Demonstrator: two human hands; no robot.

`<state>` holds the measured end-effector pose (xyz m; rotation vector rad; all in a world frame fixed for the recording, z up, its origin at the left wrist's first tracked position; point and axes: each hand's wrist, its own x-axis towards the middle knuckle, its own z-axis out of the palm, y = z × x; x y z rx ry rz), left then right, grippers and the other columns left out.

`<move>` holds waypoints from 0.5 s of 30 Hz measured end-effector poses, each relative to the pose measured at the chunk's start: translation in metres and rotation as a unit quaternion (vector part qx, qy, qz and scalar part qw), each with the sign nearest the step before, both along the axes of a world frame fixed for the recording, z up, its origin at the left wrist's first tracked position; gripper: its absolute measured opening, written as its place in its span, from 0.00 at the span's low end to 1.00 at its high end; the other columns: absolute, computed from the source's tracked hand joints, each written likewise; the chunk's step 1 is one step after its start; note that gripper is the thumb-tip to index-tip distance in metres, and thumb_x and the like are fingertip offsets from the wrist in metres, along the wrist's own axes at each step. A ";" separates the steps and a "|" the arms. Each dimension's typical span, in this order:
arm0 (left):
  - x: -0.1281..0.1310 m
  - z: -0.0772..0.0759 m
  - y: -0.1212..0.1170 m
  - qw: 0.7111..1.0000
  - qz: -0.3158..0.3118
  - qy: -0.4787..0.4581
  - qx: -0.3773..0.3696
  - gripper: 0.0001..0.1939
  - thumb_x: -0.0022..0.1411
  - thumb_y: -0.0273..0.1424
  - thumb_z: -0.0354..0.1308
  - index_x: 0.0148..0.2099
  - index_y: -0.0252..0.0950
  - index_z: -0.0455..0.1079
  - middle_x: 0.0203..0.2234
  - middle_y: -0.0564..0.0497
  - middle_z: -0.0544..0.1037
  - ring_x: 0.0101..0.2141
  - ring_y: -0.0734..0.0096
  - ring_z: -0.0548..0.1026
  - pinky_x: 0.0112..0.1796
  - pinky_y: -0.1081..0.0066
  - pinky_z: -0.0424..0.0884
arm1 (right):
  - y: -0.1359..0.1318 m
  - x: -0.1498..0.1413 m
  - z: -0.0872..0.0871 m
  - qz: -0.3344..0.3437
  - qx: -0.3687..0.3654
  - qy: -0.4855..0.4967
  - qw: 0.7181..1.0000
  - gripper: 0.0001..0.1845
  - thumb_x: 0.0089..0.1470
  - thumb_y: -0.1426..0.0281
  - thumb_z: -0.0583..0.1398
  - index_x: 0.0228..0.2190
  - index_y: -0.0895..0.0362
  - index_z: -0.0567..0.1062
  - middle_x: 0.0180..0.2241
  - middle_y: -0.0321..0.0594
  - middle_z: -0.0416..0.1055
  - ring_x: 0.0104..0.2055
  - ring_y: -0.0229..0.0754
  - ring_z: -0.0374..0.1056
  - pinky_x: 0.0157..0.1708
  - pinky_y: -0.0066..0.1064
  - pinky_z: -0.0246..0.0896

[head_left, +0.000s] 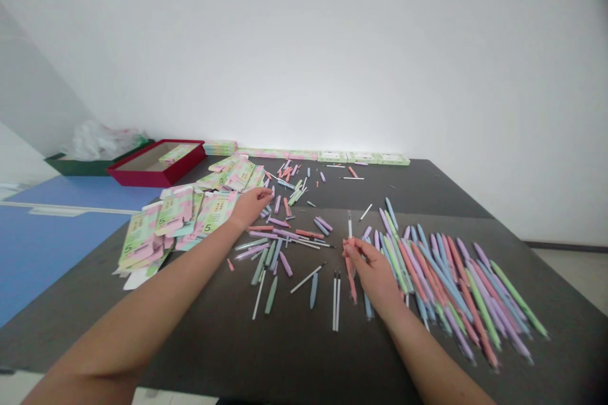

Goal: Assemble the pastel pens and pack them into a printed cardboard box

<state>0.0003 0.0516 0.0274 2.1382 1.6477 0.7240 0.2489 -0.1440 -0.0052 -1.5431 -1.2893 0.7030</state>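
Note:
Thumb and fingers of my right hand are closed on a red pen barrel. A white pen refill sticks up from its upper end. Farther forward on the left, my left hand is over loose pen parts beside the cartons, its fingers curled together; what they pinch, if anything, is too small to make out. Between the hands lie purple caps, green barrels, a blue barrel and several white refills. Two refills lie side by side near my right hand.
Several assembled pens in clear sleeves lie heaped on the right. Flat printed cartons are piled on the left. A red box and a green box holding plastic bags stand behind them. Filled-looking cartons line the wall.

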 end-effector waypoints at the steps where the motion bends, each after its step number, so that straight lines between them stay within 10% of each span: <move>1: -0.007 0.002 0.003 1.000 0.005 0.014 -0.002 0.16 0.57 0.35 0.52 0.44 0.34 0.73 0.35 0.48 0.78 0.36 0.65 0.73 0.37 0.72 0.65 | 0.000 0.000 0.000 0.002 -0.002 0.000 1.000 0.20 0.55 0.55 0.52 0.34 0.57 0.74 0.33 0.41 0.74 0.38 0.47 0.68 0.39 0.34 0.57; 8: -0.032 -0.009 0.008 0.991 -0.049 0.109 -0.056 0.05 0.49 0.31 0.59 0.28 0.38 0.76 0.24 0.52 0.77 0.30 0.67 0.73 0.32 0.74 0.62 | -0.002 -0.001 0.003 0.001 -0.002 0.001 1.000 0.21 0.54 0.55 0.53 0.35 0.58 0.75 0.33 0.42 0.75 0.38 0.48 0.68 0.38 0.34 0.59; 15: -0.021 -0.021 0.022 0.989 -0.024 0.133 -0.053 0.09 0.55 0.32 0.55 0.36 0.38 0.76 0.32 0.50 0.79 0.37 0.64 0.74 0.37 0.73 0.64 | -0.001 -0.002 -0.001 0.003 -0.012 0.007 1.000 0.23 0.54 0.53 0.53 0.38 0.58 0.74 0.33 0.42 0.75 0.39 0.49 0.68 0.39 0.35 0.59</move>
